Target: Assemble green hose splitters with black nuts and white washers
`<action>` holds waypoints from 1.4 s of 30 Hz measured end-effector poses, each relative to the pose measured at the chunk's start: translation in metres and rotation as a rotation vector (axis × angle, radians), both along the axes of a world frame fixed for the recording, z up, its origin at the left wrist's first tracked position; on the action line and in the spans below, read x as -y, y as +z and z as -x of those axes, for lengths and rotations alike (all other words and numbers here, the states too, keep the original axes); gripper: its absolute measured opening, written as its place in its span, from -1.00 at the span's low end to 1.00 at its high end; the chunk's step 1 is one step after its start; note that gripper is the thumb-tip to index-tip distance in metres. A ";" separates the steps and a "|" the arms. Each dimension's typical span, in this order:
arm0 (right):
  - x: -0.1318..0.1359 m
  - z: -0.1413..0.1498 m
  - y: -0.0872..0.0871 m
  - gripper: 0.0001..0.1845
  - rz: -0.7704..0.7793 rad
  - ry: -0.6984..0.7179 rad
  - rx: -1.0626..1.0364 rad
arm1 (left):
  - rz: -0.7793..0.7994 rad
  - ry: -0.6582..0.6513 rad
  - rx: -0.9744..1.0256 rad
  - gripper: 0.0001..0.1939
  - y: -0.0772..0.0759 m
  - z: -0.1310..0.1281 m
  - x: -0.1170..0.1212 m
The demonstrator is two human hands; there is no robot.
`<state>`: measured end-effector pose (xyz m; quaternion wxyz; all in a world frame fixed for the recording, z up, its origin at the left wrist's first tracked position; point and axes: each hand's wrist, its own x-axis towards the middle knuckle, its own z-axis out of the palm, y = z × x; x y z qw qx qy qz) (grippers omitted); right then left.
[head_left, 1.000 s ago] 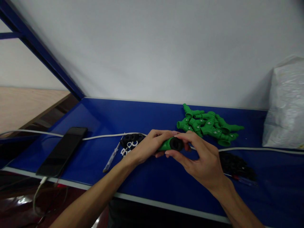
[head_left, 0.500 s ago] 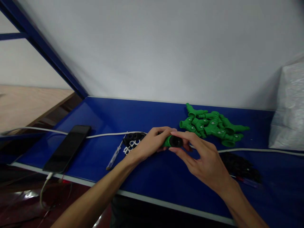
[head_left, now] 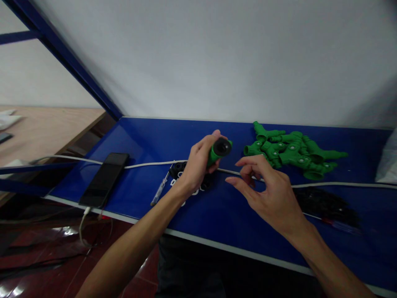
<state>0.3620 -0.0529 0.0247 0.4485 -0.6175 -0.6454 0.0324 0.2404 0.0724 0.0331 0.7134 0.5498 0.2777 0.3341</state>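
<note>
Green fitting (head_left: 213, 157), black ring (head_left: 218, 147) at near end, in left fingers (head_left: 214, 167).

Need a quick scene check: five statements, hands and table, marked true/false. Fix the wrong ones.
1. The left hand grips a green plastic fitting with a round black end. True.
2. The right hand clasps the same fitting. False: it is apart from it, thumb and fingers spread.
3. A pile of green plastic fittings lies on the blue tabletop. True.
4. The flat black phone lies right of that pile. False: it lies far to the left.
5. A slim screwdriver with a clear handle lies between phone and left hand. True.
</note>
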 end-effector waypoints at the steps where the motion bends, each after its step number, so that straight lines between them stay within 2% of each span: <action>1: -0.001 0.001 -0.002 -0.77 0.014 0.055 0.054 | 0.036 0.033 0.055 -0.58 0.001 0.001 -0.004; 4: -0.003 0.008 -0.012 -0.79 0.058 0.208 0.225 | 0.106 0.092 0.136 -0.61 0.005 0.003 -0.011; 7: -0.005 0.017 -0.024 -0.73 0.104 0.266 0.315 | 0.134 0.082 0.131 -0.61 0.006 0.004 -0.011; 12: -0.008 0.020 -0.032 -0.87 0.096 0.238 0.367 | 0.132 0.016 0.117 -0.58 0.003 0.003 -0.009; 19: -0.008 0.022 -0.032 -0.80 0.066 0.204 0.354 | 0.127 0.000 0.147 -0.54 0.002 0.004 -0.010; 23: -0.006 0.028 -0.033 -0.72 0.066 0.257 0.445 | 0.149 -0.020 0.121 -0.54 0.003 0.003 -0.009; 27: -0.005 0.032 -0.034 -0.68 0.111 0.244 0.536 | 0.164 -0.038 0.102 -0.57 0.003 0.003 -0.009; 34: -0.006 0.030 -0.033 -0.79 0.144 0.357 0.443 | 0.174 -0.062 0.084 -0.57 -0.001 0.001 -0.009; 42: -0.007 0.033 -0.037 -0.90 0.149 0.386 0.388 | 0.173 -0.062 0.065 -0.54 -0.003 0.000 -0.009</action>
